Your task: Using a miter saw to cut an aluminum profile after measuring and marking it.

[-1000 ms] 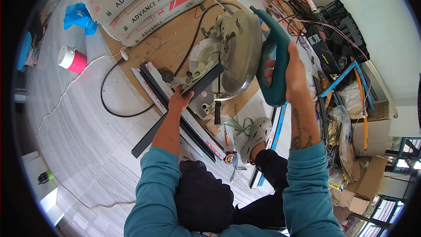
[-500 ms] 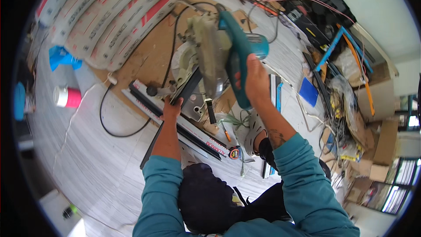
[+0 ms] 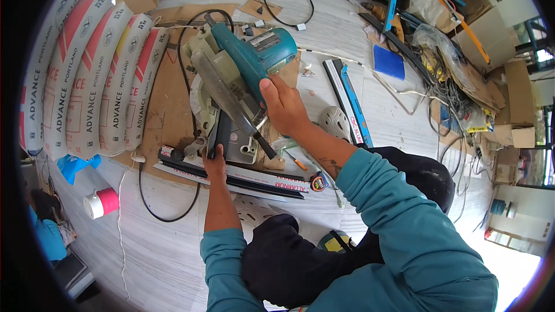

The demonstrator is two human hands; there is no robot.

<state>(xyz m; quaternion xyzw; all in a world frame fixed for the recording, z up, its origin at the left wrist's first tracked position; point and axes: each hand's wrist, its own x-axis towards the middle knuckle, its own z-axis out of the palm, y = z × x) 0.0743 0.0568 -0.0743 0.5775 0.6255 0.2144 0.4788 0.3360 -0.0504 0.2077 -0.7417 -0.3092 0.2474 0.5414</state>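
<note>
A teal miter saw (image 3: 263, 49) with a clear blade guard (image 3: 222, 89) stands ahead of me, its head over the metal base (image 3: 241, 151). My right hand (image 3: 283, 107) is wrapped round the saw's handle. With my left hand (image 3: 215, 164) I grip the near end of a dark aluminum profile (image 3: 221, 133), which lies across the saw's base beside the guard. Where the blade meets the profile is hidden by the guard. More long profiles with printed white film (image 3: 266, 178) lie on the floor just in front of the saw.
Stacked cement bags (image 3: 115, 81) rise at the left, near a pink and white jug (image 3: 101, 203). A tape measure (image 3: 318, 182) lies by the profiles. Right of the saw are a blue level (image 3: 354, 101), a blue square (image 3: 388, 62) and tangled cables (image 3: 442, 92). Cardboard (image 3: 167, 112) lies beneath the saw.
The view has shifted, so the saw appears farther left. The saw's head looks lower over its base, with my right hand still on the handle. My left hand keeps holding the profile.
</note>
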